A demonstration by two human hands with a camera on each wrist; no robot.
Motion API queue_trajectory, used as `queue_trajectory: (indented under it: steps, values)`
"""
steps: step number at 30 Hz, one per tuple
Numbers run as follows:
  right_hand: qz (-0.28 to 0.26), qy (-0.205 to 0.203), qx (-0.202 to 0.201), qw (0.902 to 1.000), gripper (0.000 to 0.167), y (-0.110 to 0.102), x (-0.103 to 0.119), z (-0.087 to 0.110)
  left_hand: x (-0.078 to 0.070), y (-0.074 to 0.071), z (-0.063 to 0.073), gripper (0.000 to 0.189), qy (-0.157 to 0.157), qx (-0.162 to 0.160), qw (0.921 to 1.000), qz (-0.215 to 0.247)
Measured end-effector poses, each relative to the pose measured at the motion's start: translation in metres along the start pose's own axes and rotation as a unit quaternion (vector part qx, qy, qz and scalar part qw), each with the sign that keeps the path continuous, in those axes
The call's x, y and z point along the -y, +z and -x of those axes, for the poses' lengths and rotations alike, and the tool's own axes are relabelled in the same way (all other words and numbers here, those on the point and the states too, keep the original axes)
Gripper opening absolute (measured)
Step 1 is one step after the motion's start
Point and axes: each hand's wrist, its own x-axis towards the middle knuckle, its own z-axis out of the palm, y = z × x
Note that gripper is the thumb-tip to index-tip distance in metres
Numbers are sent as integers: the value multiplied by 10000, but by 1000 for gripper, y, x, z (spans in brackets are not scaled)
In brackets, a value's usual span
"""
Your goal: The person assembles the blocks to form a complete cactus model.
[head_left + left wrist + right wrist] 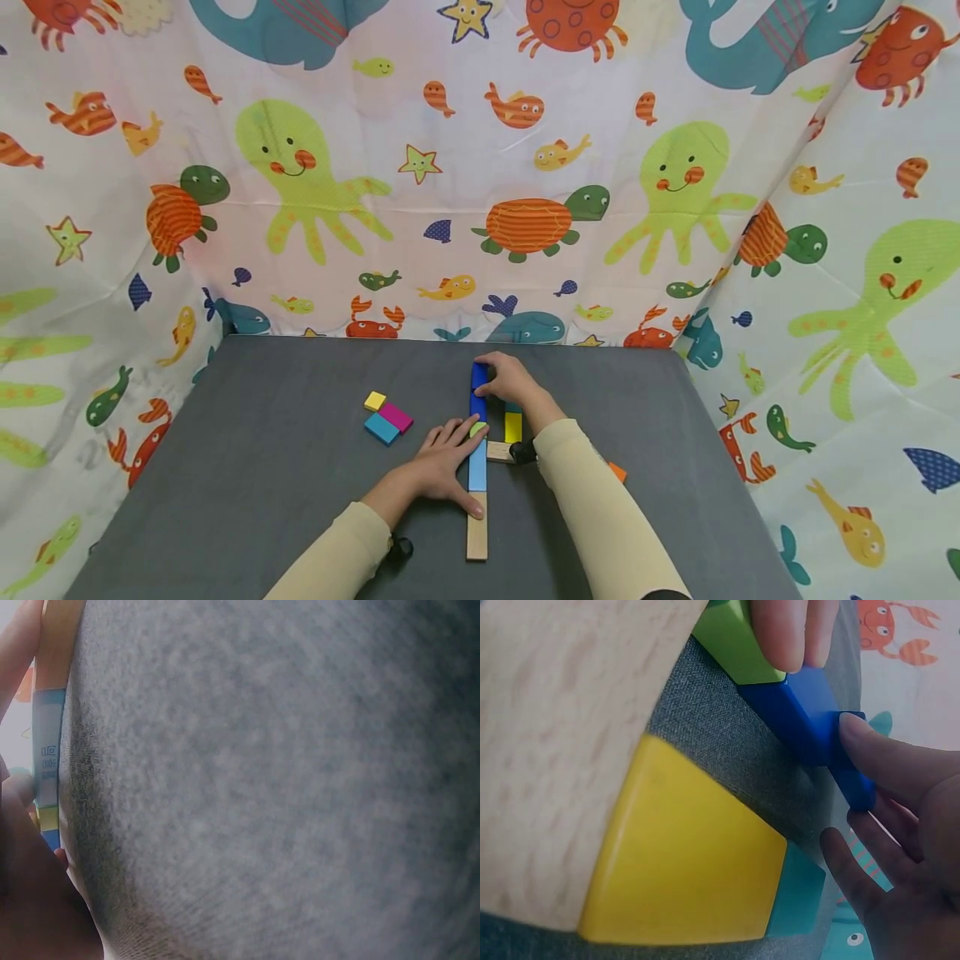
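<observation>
A straight row of wooden blocks lies on the grey table: a plain wood block (pixel 477 542) nearest me, a light blue block (pixel 477 468), a green block (pixel 739 645), then a dark blue block (pixel 799 712) and another dark blue block (pixel 479 375) at the far end. My right hand (pixel 513 382) pinches that far block between thumb and fingers. My left hand (pixel 435 471) is spread along the row, its thumb on the plain wood block and its fingertips (pixel 474 422) by the green one. The left wrist view shows the light blue block (pixel 47 750) edge-on.
Right of the row, a short plain wood block (pixel 498 452) juts sideways, with a yellow block (pixel 513 427) and a teal block (pixel 799 892) beyond it. To the left lie small yellow (pixel 375 402), magenta (pixel 396 417) and blue (pixel 382 429) blocks. An orange block (pixel 617 472) shows past my right sleeve.
</observation>
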Motion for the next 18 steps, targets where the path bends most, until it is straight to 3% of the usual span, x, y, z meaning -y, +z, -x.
queue_trajectory:
  steps: [11,18]
  values:
    - [283,-222,324,9988,62,-6,4,0,1,-1,-1,133,-2,40,9999,-152]
    - [202,-680,-150,9974,52,-26,10,6,3,0,-2,134,-5,9,10000,-83]
